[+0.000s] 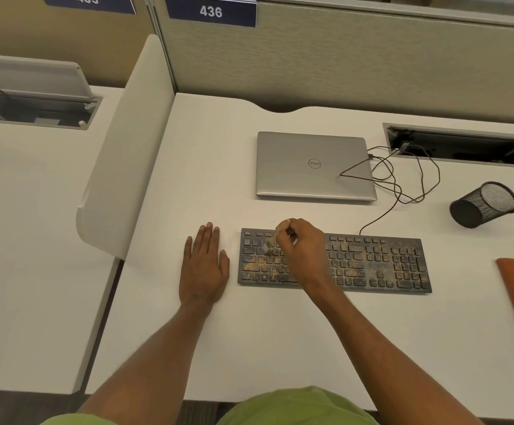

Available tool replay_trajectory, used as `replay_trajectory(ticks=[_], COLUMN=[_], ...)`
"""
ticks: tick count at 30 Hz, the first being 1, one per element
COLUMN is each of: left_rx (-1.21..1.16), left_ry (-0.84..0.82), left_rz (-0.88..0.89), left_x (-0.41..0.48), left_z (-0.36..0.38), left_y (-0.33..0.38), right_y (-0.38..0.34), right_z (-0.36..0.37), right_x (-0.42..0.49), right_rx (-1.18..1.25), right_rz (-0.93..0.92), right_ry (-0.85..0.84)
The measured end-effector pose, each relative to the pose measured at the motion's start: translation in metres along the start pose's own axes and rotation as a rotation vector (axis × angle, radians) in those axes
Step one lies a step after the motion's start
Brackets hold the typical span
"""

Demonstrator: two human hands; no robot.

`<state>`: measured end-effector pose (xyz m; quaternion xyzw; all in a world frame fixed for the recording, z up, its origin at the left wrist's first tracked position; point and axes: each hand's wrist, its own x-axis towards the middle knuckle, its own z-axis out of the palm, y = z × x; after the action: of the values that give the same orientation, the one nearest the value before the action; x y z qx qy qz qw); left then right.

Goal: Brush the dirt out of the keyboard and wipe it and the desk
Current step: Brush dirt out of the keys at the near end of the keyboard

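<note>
Right hand (303,250): pinching brush (272,239) over keyboard (372,262) left end.
Left hand (203,265): flat, fingers straight, on worktop (219,167).
Risk: hard flicks could scatter grit toward laptop (314,164).

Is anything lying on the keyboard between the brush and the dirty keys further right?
Nothing visible. The brush in the right hand touches the keyboard; only that hand covers the middle keys. The cable leaves the far edge, off the keys.
</note>
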<state>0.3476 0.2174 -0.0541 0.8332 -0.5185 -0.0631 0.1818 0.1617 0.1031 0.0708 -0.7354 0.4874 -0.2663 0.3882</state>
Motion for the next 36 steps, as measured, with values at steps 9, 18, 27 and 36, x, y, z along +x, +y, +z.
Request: replay_trajectory(ticks=[9,18,27,36], left_rx=[-0.001,-0.011,-0.009,-0.004], left_ry=[-0.002,0.005,-0.005,-0.004], left_rz=[-0.003,-0.002,-0.007,-0.001], left_x=[0.0,0.0,0.0,0.0], left_z=[-0.001,-0.001,-0.001,0.0], left_y=[0.0,0.001,0.001,0.0], right_y=[-0.004,-0.008,-0.002,0.0], right_z=[-0.002,-0.005,-0.004,-0.005], right_x=[0.002,0.001,0.004,0.004], right_rx=[-0.009,0.04,0.032,-0.027], right_rz=[0.025,0.012,0.054,0.062], right_ry=[0.055,0.141,0.108,0.057])
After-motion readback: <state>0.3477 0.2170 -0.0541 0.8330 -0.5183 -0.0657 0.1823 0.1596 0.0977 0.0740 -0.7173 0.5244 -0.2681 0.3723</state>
